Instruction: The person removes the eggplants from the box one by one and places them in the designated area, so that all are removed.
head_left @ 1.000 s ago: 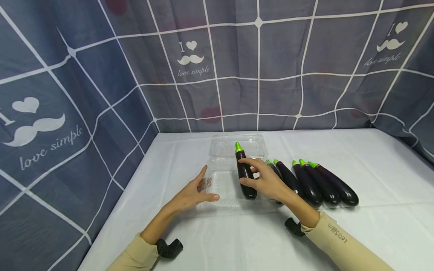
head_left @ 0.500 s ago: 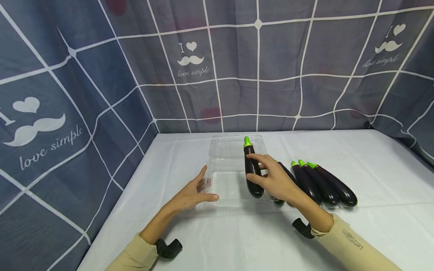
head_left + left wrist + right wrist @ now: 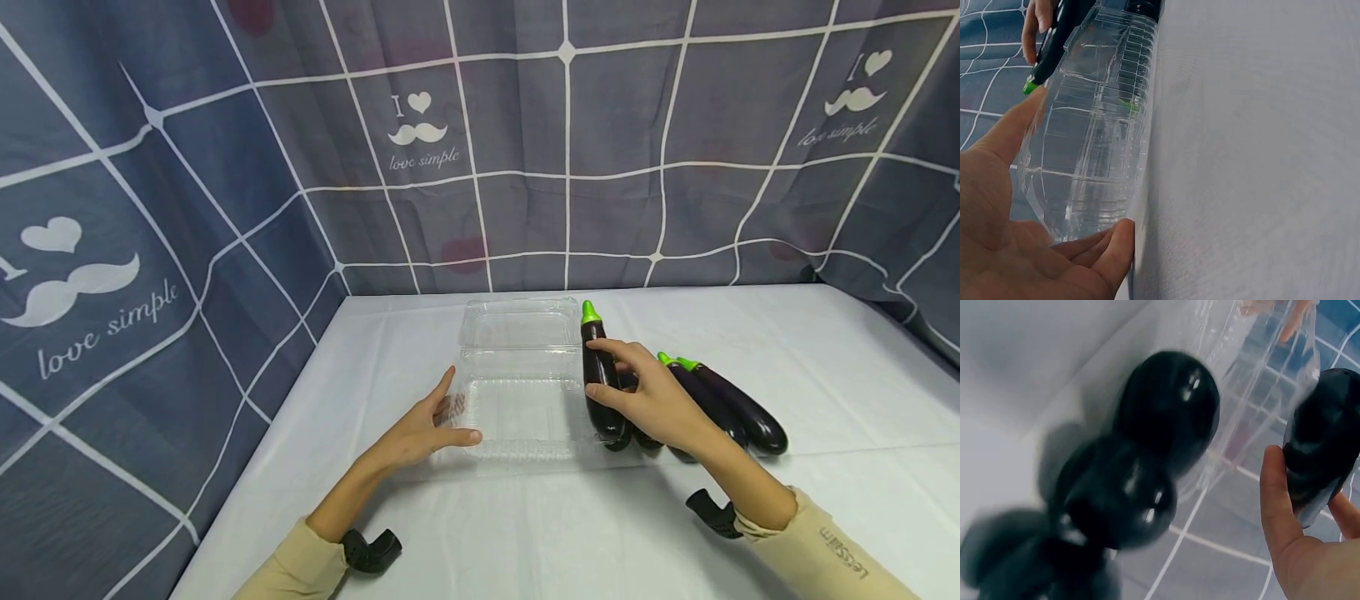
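Observation:
My right hand (image 3: 652, 404) grips a dark purple eggplant (image 3: 597, 367) with a bright green stem end, thumb and fingers on either side of it. The eggplant is held over the right edge of a clear plastic clamshell container (image 3: 517, 408), whose lid is folded back. In the right wrist view, the held eggplant (image 3: 1329, 425) is raised beside others lying lower down. My left hand (image 3: 420, 433) rests at the container's left side, thumb and fingers spread, as the left wrist view shows against the clear wall (image 3: 1085, 156).
Several more eggplants (image 3: 742, 408) lie side by side on the white tablecloth (image 3: 525, 533), right of the container and partly hidden behind my right hand. A dark checked curtain (image 3: 615, 208) hangs behind the table and along its left.
My right hand has carried the eggplant rightward, from over the container's base to its right edge near the other eggplants. My left hand stays in place beside the container.

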Motion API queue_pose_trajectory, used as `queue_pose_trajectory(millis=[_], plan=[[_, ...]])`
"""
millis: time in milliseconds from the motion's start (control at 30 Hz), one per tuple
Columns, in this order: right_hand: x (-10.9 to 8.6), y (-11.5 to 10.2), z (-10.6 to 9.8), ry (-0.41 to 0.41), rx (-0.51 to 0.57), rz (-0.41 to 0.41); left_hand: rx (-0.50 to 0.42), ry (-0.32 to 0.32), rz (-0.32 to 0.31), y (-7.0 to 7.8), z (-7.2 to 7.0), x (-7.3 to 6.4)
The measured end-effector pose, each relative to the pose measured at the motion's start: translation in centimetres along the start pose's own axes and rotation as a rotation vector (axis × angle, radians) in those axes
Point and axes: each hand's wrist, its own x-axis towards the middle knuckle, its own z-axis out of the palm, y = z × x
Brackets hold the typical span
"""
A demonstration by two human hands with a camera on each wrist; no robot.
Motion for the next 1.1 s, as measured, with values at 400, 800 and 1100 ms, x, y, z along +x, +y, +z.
queue_pose_trajectory(millis=[400, 800, 1100], plan=[[-2.5, 2.6, -4.5, 0.056, -0.097, 0.012, 0.011, -0.004, -0.005, 0.1, 0.1, 0.0], [-4.7, 5.4, -7.9, 0.102, -0.207, 0.047, 0.001, 0.000, -0.010, -0.2, 0.0, -0.1], [-6.1, 7.7, -10.5, 0.090, -0.251, 0.085, 0.012, -0.004, 0.000, 0.0, 0.0, -0.1]])
